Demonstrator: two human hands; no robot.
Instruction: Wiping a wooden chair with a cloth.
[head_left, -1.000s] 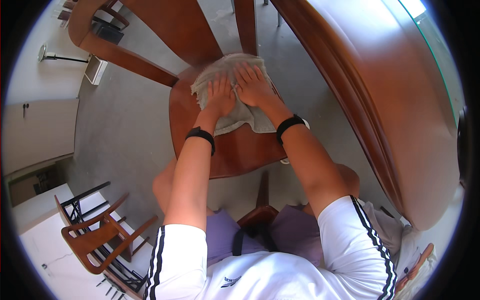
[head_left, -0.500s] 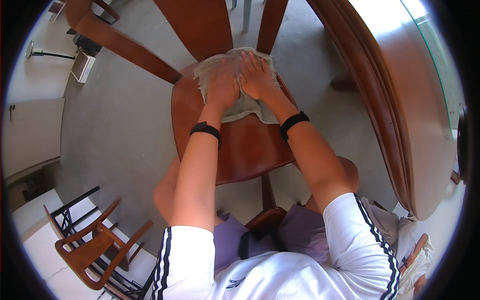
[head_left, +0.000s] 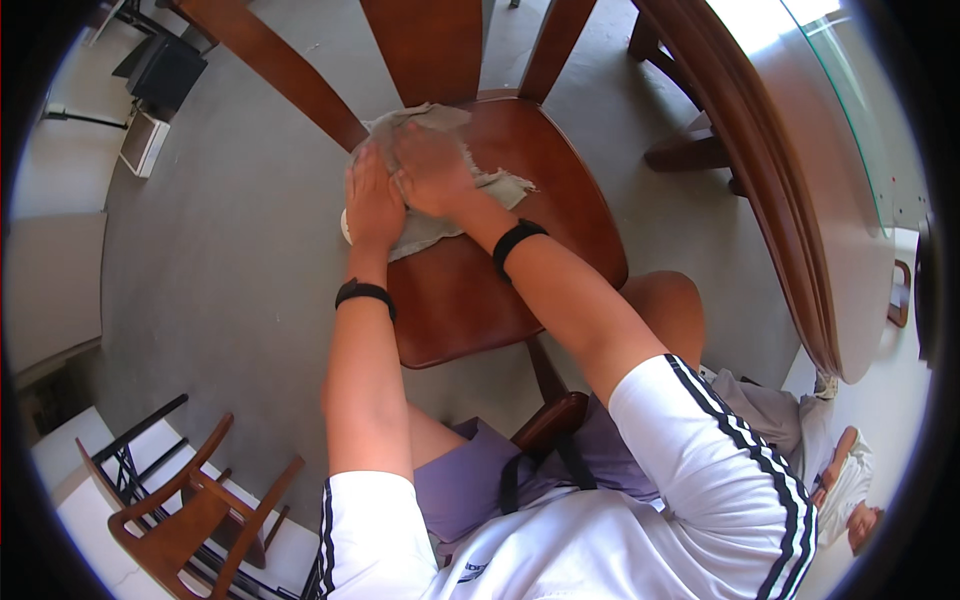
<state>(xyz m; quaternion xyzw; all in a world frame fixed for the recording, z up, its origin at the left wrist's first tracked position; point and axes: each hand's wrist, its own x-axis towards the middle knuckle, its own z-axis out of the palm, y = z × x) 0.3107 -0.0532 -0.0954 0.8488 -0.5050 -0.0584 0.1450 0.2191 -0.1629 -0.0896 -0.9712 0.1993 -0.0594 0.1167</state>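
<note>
A greyish-beige cloth [head_left: 425, 234] with frayed edges lies crumpled on the back left of a glossy reddish-brown wooden chair seat [head_left: 490, 300]. My left hand [head_left: 375, 205] rests on the cloth's left side by the seat's edge, fingers stretched out. Beside it, my right hand [head_left: 432, 172] lies flat on the cloth's middle, its fingers slightly blurred. Both palms face down, and neither hand grips the cloth. The right half of the seat is uncovered. Behind the cloth rise the chair's wide back slat [head_left: 425, 50] and side posts.
To the right stands a large wooden table [head_left: 760, 190] with a glass top. Another wooden chair [head_left: 180, 520] is at the lower left. A black box-like object [head_left: 168, 72] and a white box [head_left: 145, 145] are at the upper left. Another person [head_left: 850, 490] is at the far lower right.
Both hands and the cloth have moved left across the seat, from its back middle to its left edge. The cloth is more bunched, and the view has shifted somewhat.
</note>
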